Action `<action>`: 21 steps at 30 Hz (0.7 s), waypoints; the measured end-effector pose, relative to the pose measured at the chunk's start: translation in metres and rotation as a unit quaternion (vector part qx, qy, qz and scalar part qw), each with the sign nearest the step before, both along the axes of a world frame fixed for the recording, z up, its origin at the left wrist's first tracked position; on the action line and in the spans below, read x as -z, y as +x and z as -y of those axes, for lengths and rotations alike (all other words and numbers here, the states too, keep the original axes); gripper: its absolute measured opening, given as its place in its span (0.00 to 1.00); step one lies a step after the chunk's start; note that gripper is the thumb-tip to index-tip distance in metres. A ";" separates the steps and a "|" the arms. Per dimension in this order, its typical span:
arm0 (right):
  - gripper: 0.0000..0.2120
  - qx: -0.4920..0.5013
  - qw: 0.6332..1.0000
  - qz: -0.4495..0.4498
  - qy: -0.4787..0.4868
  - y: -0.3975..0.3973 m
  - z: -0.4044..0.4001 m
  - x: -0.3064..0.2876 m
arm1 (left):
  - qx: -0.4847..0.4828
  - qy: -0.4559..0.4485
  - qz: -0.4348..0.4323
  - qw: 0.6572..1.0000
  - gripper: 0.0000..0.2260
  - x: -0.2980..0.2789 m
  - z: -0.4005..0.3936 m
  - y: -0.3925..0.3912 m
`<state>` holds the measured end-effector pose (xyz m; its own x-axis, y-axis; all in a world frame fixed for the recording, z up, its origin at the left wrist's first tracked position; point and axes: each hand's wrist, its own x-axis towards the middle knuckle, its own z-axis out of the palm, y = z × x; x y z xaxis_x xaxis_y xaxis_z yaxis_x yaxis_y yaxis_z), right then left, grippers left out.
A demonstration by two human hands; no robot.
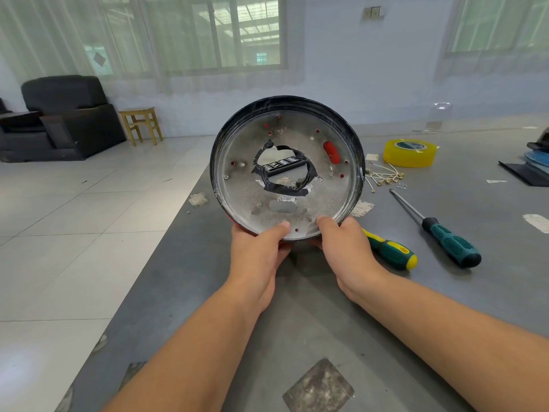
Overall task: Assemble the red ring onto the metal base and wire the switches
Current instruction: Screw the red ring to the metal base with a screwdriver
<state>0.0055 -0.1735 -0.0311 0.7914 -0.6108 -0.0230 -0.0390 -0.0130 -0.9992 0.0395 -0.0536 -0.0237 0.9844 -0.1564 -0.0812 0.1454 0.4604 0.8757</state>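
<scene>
A round metal base (246,162) with a dark rim stands tilted up off the grey table (312,307), its inner face toward me. It has a ragged centre hole edged with black tape and several small holes. Red shows through the holes and a slot (331,152), and a red edge (237,225) peeks out at the lower left rim, so the red ring lies behind the base. My left hand (258,257) and my right hand (346,251) both grip the lower rim, thumbs pressed on the inner face. A bundle of short white wires with brass terminals (383,175) lies on the table to the right.
Two screwdrivers lie right of my hands: a green-yellow one (392,251) and a longer teal-black one (439,227). A yellow tape roll (410,153) sits farther back, dark objects (531,168) at the right edge. The table's left edge drops to a tiled floor; armchair and stool stand far left.
</scene>
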 end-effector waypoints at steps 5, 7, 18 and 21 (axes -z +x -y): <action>0.17 0.000 1.000 -0.001 -0.008 0.001 0.000 0.000 | -0.011 -0.003 -0.014 1.000 0.21 -0.001 0.001 0.002; 0.17 0.000 1.000 0.004 -0.003 0.002 0.001 0.001 | -0.013 -0.004 -0.017 1.000 0.21 0.000 0.001 0.003; 0.22 -0.120 0.993 -0.020 0.006 -0.014 0.009 -0.018 | -0.035 -0.034 -0.008 0.999 0.20 0.000 -0.010 0.015; 0.17 -0.131 0.981 -0.016 -0.140 -0.021 0.029 -0.039 | -0.040 -0.032 -0.013 0.999 0.22 0.001 -0.014 0.021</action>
<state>-0.0152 -0.2029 0.0080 0.9236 -0.3727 0.0895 -0.0286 -0.3000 -0.9535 0.0605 -0.0399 -0.0243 0.9917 -0.0827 -0.0983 0.1273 0.5268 0.8404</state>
